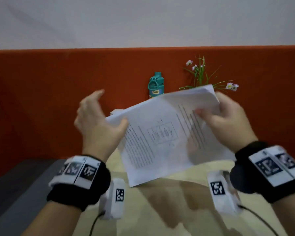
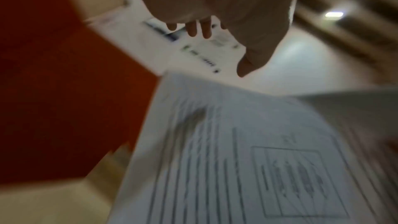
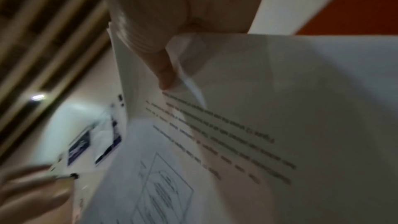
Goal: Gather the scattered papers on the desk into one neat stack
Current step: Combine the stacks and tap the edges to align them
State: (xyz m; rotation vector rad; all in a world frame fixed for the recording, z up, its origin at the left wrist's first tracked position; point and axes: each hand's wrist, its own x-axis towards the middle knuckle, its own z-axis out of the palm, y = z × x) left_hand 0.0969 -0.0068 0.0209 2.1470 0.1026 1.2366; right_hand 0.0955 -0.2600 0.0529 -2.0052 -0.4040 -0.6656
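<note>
Right hand (image 1: 228,120) pinched papers (image 1: 160,137) at 3 o'clock; left hand (image 1: 99,123) fingers spread wide. Best squared edges on counter (image 1: 177,210) tbh.

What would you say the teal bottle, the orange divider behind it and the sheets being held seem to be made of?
Teal bottle: probably coated metal or hard plastic, with a slight sheen; blur leaves it open.
Orange divider: looks like fabric-covered board, flat and matt with no glare.
Sheets: thin white printed paper; they curve in the right hand and the fingers show faintly through.
</note>
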